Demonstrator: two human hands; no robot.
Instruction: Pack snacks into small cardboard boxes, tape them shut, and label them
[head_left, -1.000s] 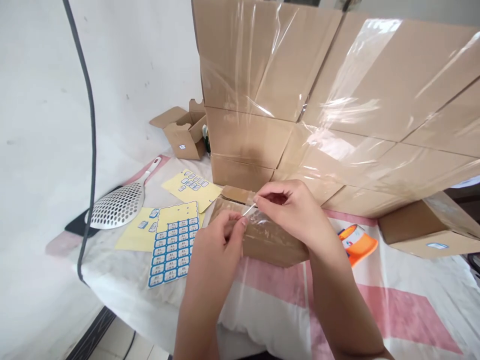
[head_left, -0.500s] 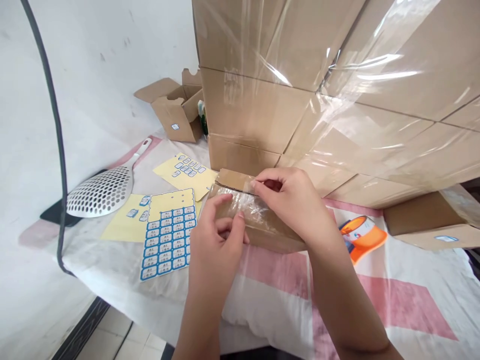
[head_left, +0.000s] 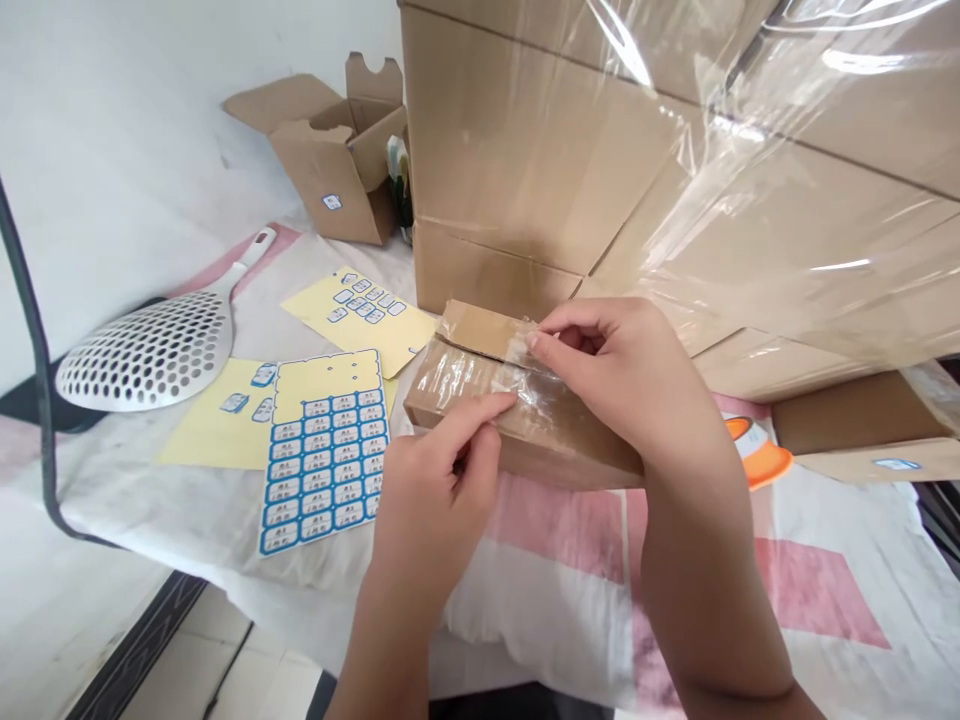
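Observation:
A small brown cardboard box (head_left: pixel 555 437) lies on the cloth-covered table, its narrow flap (head_left: pixel 484 330) raised a little along the back edge. Crumpled clear tape (head_left: pixel 527 385) spreads over the top and up onto that flap. My right hand (head_left: pixel 611 365) pinches the tape between thumb and index finger at the flap's right part. With its index finger stretched out onto the taped top, my left hand (head_left: pixel 446 475) is at the box's near left side. Its thumb stands apart from that finger, and the other fingers are curled and partly hidden.
Large wrapped cartons (head_left: pixel 525 150) rise behind. Left are a sticker sheet (head_left: pixel 326 465), yellow backing sheets (head_left: pixel 330 310), a white perforated skimmer (head_left: pixel 157 345) and an open box (head_left: pixel 315 185). Right are an orange object (head_left: pixel 765 462) and another open box (head_left: pixel 862 455).
The view has shifted, bringing the box closer. My left index finger has straightened and slid right along the tape. My right hand still pinches the tape at the flap.

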